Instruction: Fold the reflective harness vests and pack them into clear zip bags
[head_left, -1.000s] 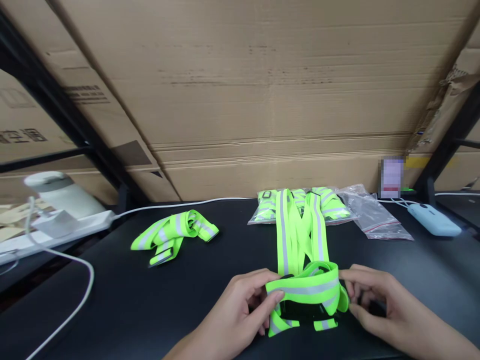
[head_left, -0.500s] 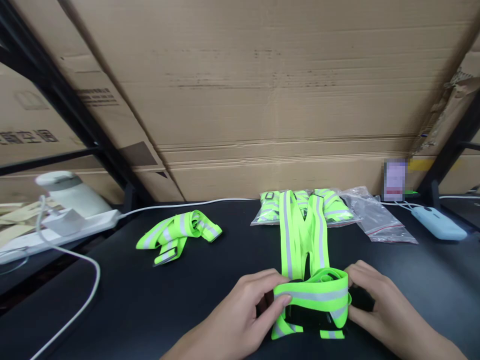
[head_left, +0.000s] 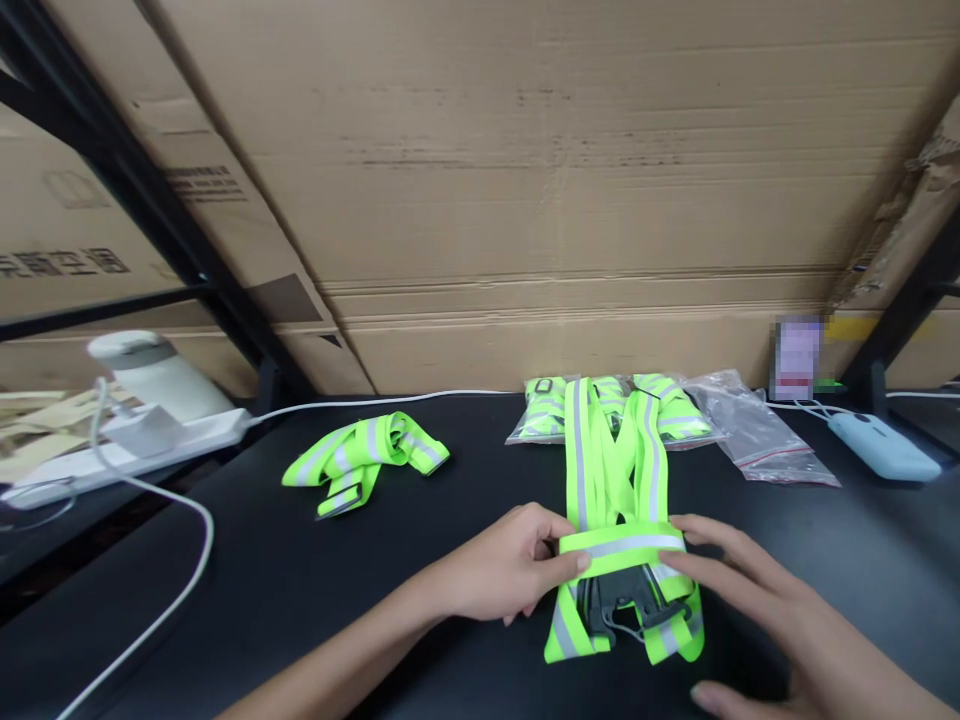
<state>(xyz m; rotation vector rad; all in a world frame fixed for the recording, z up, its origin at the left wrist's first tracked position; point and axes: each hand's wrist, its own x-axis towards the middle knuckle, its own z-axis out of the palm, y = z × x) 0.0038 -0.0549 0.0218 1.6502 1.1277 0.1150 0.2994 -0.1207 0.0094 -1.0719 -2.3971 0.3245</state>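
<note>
A neon green reflective belt (head_left: 630, 545) with a grey stripe lies folded on the black table in front of me. Its two long straps reach away toward the back. A black buckle (head_left: 634, 598) shows below the fold, with strap ends beneath it. Thumb and fingers of my left hand (head_left: 517, 560) pinch the fold's left end. My right hand (head_left: 772, 610) is open, its fingers stretched out against the fold's right end and its thumb apart, low down.
Bagged reflective belts (head_left: 544, 410) and clear zip bags (head_left: 757, 430) lie at the back. Another loose reflective belt (head_left: 367, 455) sits left. A light blue power bank (head_left: 885, 447) is at right; a white bottle (head_left: 161, 375), power strip (head_left: 202, 435) and cable (head_left: 206, 540) are at left.
The folded band now lies flatter, and the black buckle below it has come into plain sight. My right hand has opened from its grip at the right end.
</note>
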